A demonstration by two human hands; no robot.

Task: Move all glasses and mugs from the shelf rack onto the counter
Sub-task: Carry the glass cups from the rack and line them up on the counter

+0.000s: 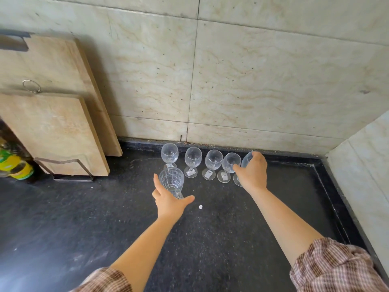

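Several clear wine glasses (193, 158) stand in a row on the black counter (210, 239) close to the tiled wall. My right hand (253, 170) is wrapped around the bowl of the rightmost wine glass (246, 160), whose foot rests on the counter. A cut-pattern glass (171, 180) stands in front of the row's left end. My left hand (169, 202) is just behind it, fingers spread, touching its base; I cannot tell whether it grips it. The shelf rack is out of view.
Two wooden cutting boards (52, 114) lean in a metal holder (73, 178) at the left. A yellow-green bottle (14, 166) sits at the far left edge. A white crumb (200, 206) lies on the counter. A raised rim (336, 197) borders the counter at right.
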